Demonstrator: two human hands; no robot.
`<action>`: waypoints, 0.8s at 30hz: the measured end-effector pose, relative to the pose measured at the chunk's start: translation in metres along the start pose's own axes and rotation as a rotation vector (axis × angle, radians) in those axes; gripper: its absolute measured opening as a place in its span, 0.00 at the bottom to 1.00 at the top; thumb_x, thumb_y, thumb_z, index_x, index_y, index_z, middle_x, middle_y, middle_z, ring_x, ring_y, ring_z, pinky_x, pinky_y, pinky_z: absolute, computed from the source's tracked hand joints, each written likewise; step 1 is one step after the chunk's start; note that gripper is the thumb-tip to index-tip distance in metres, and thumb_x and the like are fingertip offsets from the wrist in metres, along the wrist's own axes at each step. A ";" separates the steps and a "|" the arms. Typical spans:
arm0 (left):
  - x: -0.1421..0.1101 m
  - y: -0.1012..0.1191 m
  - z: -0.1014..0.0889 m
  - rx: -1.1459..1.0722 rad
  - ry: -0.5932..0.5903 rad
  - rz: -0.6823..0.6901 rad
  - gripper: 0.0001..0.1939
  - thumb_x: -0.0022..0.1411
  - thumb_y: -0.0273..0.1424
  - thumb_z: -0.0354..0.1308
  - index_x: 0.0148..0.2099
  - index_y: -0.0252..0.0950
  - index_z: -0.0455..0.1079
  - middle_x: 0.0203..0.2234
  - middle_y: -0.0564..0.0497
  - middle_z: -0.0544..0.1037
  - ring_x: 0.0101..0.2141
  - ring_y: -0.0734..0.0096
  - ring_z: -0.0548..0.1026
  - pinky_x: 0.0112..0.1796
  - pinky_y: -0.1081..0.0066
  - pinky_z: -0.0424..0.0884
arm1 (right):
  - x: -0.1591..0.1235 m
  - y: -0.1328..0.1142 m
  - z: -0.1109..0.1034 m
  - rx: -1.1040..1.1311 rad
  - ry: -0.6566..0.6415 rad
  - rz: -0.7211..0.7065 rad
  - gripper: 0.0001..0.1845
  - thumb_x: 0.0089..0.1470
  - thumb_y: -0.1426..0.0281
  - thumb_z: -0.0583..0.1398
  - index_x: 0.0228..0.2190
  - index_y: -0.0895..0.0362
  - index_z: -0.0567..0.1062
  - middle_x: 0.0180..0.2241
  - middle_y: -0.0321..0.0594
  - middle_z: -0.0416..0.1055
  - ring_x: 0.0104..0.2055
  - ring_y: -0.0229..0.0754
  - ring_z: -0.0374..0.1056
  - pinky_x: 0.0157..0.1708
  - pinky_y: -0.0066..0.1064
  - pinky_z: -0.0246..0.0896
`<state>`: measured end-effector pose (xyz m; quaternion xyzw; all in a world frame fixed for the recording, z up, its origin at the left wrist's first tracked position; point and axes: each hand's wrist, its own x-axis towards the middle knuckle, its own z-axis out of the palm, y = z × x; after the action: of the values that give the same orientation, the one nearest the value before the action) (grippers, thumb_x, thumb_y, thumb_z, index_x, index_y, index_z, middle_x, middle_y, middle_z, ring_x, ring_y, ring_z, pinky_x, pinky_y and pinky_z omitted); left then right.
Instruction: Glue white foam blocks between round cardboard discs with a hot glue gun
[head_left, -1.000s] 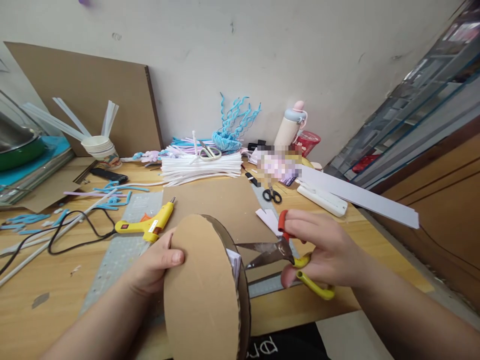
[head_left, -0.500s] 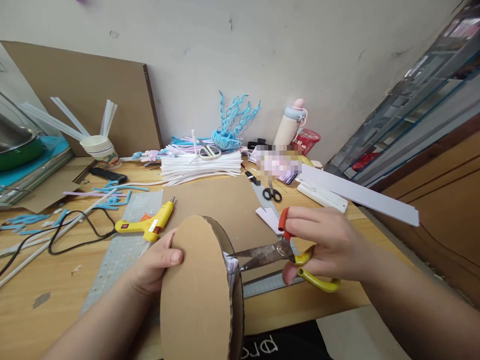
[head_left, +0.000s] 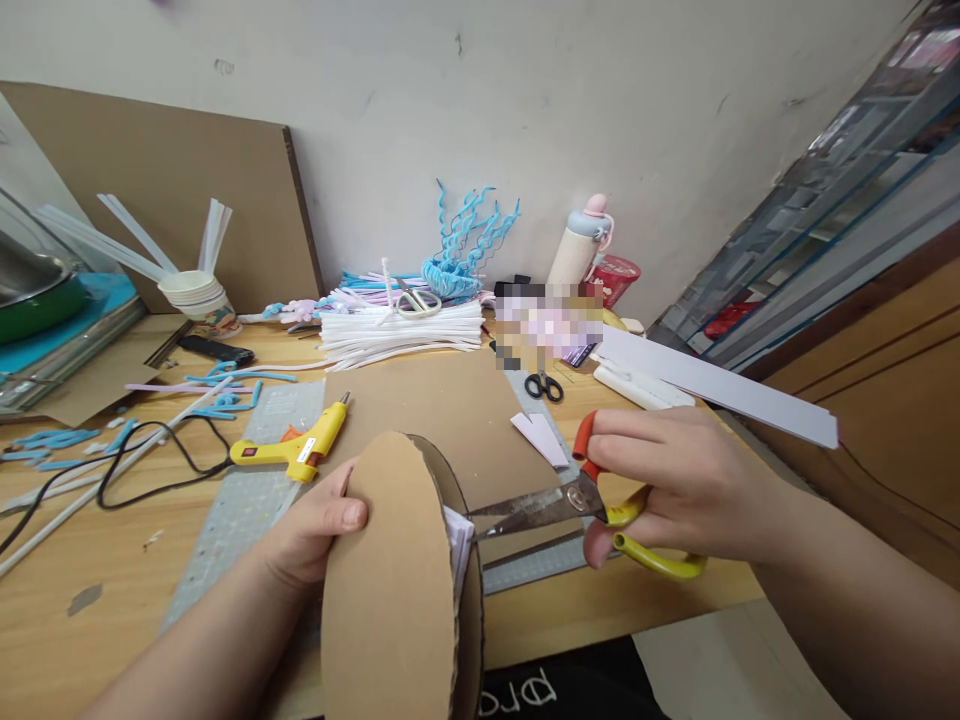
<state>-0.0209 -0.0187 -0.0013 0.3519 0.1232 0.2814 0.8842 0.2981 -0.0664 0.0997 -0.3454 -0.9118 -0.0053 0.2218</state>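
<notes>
My left hand [head_left: 322, 525] grips a rounded cardboard piece [head_left: 390, 590], its thumb on the front face. The piece has two cardboard layers with a gap, and folded white paper [head_left: 458, 540] shows between them. My right hand [head_left: 667, 490] holds scissors [head_left: 577, 497] with red and yellow handles, fingers through the loops. The blades are slightly parted, and their tips are at the gap's right edge beside the white paper. A cut white paper scrap [head_left: 540, 438] lies on the flat cardboard sheet [head_left: 442, 400] behind.
A yellow glue gun [head_left: 300, 447] with a black cord lies on the left. White pipe cleaners [head_left: 405, 335] are stacked at the back, near small black scissors [head_left: 544, 387], a bottle [head_left: 577, 245] and long white strips [head_left: 720, 385]. A paper cup [head_left: 199, 300] holds white sticks.
My right hand and the scissors have moved a little to the right, drawing the blade tips back from the white paper. The cardboard piece has turned slightly.
</notes>
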 end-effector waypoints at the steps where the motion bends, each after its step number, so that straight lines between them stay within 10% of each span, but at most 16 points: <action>1: 0.000 0.000 -0.001 -0.004 0.002 0.000 0.23 0.51 0.33 0.69 0.51 0.39 0.74 0.39 0.47 0.82 0.37 0.65 0.81 0.36 0.75 0.78 | 0.000 0.000 0.000 -0.012 0.000 0.001 0.23 0.50 0.49 0.64 0.27 0.55 0.67 0.26 0.33 0.64 0.25 0.34 0.59 0.23 0.29 0.46; 24: 0.000 -0.005 -0.008 -0.039 -0.021 0.002 0.22 0.51 0.35 0.69 0.48 0.37 0.73 0.37 0.48 0.83 0.36 0.66 0.82 0.35 0.75 0.77 | 0.004 -0.005 0.008 0.140 -0.051 0.074 0.24 0.50 0.48 0.64 0.29 0.55 0.66 0.26 0.33 0.63 0.27 0.36 0.57 0.25 0.28 0.46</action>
<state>-0.0220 -0.0177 -0.0108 0.3378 0.1082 0.2806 0.8919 0.2888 -0.0666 0.0948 -0.3624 -0.9020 0.0756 0.2222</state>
